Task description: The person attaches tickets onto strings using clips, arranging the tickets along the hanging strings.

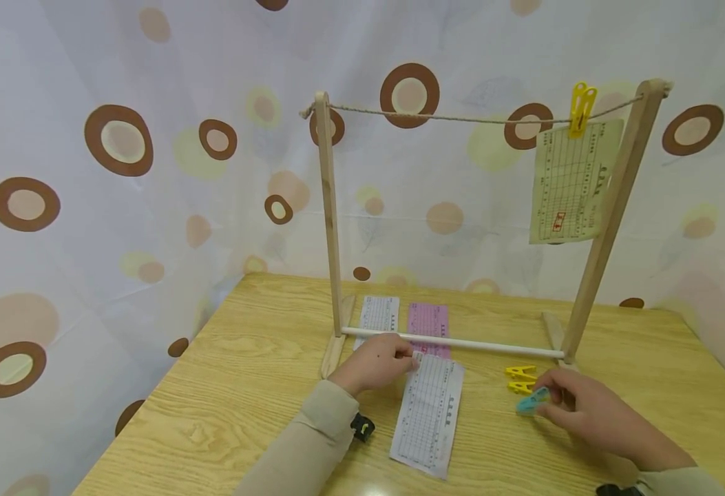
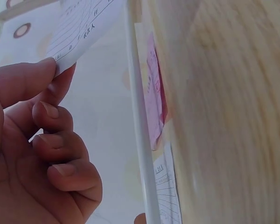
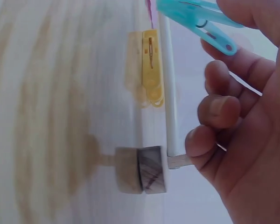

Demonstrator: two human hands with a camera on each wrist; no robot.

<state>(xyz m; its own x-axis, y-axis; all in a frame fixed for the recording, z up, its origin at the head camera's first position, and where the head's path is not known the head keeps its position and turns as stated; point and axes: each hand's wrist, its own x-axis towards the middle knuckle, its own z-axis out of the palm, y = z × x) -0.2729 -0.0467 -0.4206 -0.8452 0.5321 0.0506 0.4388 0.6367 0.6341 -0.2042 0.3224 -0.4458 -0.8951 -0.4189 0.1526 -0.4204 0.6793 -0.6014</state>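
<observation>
From left wrist, left hand (image 2: 51, 149) pinches paper (image 2: 86, 30); from right, right hand (image 3: 256, 126) pinches clip (image 3: 184, 14).

We can read none of the print (image 1: 451, 410), neither on the white slip (image 1: 427, 417) in our left hand (image 1: 377, 363) nor beyond it.

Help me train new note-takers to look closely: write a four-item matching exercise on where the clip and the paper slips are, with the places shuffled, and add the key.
Things
1. Turquoise clip
2. Pink slip
3. Pale green slip
4. Front white slip

Places
A. Hung from the rope by a yellow clip
B. Pinched at its far end by the left hand
C. Lying on the table, beside another white slip
D. Held in the right hand

Pairs: 1-D, 2-C, 3-A, 4-B
</observation>
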